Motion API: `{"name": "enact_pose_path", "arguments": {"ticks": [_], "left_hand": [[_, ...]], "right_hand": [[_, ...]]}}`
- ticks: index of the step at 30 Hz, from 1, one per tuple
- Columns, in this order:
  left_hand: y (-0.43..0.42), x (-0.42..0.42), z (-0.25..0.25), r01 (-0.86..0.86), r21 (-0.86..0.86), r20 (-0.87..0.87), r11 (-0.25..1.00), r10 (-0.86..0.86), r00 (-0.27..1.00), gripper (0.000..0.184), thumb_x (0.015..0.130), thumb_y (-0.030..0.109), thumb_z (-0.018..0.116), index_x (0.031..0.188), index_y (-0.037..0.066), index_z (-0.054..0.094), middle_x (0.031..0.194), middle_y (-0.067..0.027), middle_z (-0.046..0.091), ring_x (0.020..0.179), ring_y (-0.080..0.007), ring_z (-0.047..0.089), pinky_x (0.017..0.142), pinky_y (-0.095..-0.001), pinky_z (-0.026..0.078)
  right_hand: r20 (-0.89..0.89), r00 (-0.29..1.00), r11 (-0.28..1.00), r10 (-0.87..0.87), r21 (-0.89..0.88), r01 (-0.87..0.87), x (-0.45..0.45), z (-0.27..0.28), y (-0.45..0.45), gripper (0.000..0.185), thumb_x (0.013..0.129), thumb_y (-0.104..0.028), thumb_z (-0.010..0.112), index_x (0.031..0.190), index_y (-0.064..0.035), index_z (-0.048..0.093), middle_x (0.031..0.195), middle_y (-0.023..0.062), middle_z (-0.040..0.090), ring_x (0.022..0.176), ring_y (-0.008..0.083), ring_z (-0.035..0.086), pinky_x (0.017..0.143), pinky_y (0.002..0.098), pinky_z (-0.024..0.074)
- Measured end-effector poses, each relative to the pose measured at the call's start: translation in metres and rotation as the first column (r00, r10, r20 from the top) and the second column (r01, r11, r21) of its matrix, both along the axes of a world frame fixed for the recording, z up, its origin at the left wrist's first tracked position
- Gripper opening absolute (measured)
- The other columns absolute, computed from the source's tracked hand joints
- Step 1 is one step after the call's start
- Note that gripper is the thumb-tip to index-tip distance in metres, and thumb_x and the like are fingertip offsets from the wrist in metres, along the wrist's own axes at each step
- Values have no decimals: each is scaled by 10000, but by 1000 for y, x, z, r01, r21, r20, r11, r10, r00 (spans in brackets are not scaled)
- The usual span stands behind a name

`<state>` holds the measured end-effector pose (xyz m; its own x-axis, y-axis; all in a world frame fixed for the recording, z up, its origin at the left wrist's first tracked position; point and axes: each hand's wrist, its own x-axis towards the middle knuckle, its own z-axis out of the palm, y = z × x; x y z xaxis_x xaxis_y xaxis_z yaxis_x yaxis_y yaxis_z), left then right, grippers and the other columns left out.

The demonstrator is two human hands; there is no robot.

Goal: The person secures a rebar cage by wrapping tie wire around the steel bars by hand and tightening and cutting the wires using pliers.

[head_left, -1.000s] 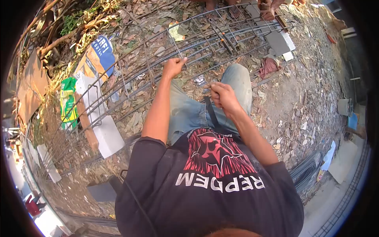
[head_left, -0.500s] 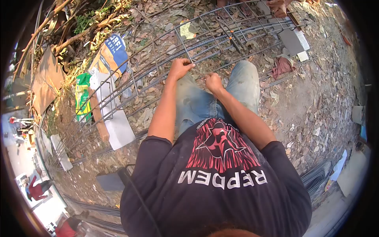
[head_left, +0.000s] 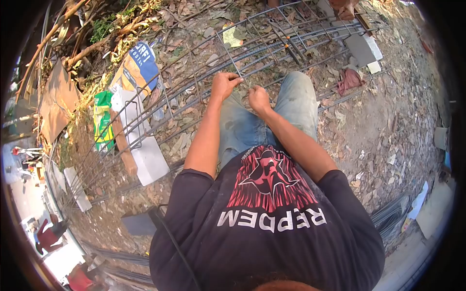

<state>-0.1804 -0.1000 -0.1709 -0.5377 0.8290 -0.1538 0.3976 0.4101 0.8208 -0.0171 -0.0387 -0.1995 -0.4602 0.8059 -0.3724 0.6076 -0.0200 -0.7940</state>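
- The rebar cage (head_left: 272, 63) is laid slantwise over leaf-strewn ground (head_left: 361, 128), beside the knees (head_left: 297, 87), with bent stirrups (head_left: 232, 60) set along it
- The left hand (head_left: 225, 86) is placed at the near side of the cage, fingers bent and thumb laid by the lower end of one stirrup
- The right hand (head_left: 259, 98) is held just beside it, curled closed
- Whether the left grip is closed on steel, or anything thin is pinched in the right, cannot be told at this size
- As a whole the cage is judged heavy, stiff across each stirrup and springier along its slender length
- Little slip or breakage is to be expected, though skin may be scraped by rough steel
- A firm hold is best taken where stirrup and lengthwise steel cross, with cut ends kept clear of the palms
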Motion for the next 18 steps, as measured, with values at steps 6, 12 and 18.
{"name": "enact_pose_path", "arguments": {"ticks": [6,12,18], "left_hand": [[-1,-4,-11,-27,42,134,999,21,991,277,878,233,844,1040,11,814,883,-109,810,804,-172,765,791,-320,569],[6,-1,-28,-118,19,65,993,116,991,343,825,379,863,993,81,837,877,-75,806,781,-188,755,735,-345,559],[11,3,-18,-149,-97,24,984,152,988,433,798,483,869,997,99,844,877,-68,804,801,-210,750,733,-369,548]], "right_hand": [[-11,1000,1000,-15,-13,15,0,23,-3,326,1015,-220,539,1108,34,722,974,286,748,1017,449,723,937,544,535],[13,999,999,-30,15,30,-5,29,1,320,1021,-214,533,1106,35,715,944,271,753,983,424,742,917,539,542],[-4,1000,998,-18,66,18,1,17,4,305,1006,-201,540,1093,30,719,1086,320,727,1093,473,695,957,540,527]]}}
